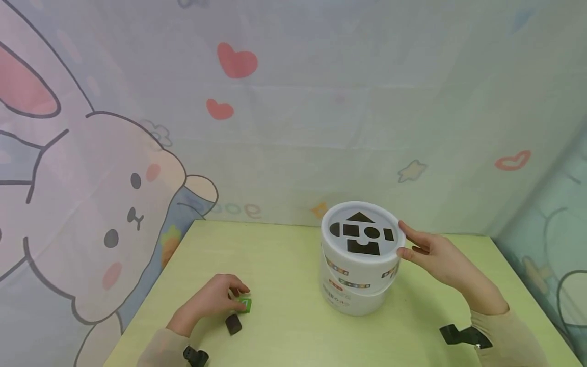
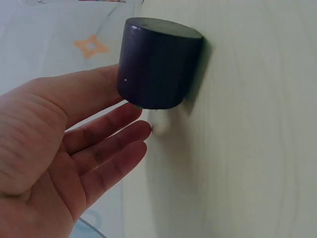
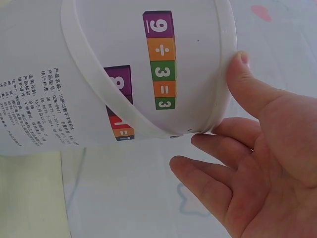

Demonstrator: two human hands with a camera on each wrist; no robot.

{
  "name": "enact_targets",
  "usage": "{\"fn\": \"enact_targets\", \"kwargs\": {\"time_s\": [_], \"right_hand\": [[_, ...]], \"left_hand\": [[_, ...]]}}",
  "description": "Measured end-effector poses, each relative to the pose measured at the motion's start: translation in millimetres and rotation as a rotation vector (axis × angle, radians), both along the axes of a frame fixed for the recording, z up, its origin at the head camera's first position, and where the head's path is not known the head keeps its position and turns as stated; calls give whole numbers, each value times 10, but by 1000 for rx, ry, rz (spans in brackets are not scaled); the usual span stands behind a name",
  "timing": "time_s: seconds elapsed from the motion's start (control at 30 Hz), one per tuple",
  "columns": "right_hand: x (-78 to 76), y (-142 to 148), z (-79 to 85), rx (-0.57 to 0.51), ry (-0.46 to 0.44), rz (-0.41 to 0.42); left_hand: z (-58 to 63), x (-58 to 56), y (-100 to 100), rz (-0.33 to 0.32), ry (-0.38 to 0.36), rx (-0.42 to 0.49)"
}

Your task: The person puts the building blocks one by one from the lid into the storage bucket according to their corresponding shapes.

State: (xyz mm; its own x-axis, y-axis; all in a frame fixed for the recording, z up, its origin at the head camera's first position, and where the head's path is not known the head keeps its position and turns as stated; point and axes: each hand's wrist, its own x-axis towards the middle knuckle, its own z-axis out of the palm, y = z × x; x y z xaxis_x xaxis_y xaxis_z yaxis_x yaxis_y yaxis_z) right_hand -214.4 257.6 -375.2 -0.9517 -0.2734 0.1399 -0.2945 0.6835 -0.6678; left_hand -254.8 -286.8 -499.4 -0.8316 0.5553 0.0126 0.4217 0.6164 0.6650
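My left hand is low over the table, its thumb and index finger pinching a small green block with a white mark. Right by it, a dark cylinder block stands on the table. In the left wrist view that dark cylinder hides the thumb tip and nearly all of the green block; the other fingers are loosely spread. My right hand touches the lid rim of a white bucket with thumb and fingertips. Its lid has several dark shaped holes.
The pale yellow-green table ends at a cloth backdrop printed with hearts and a rabbit. A white handle slants across the bucket's printed side. Black straps with small devices sit on both wrists.
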Motion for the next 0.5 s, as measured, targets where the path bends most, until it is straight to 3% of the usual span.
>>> {"fn": "enact_targets", "kwargs": {"time_s": [0.5], "right_hand": [[6,5,-8,-11,-5,5]], "left_hand": [[23,-4,4,-50,34,-15]]}}
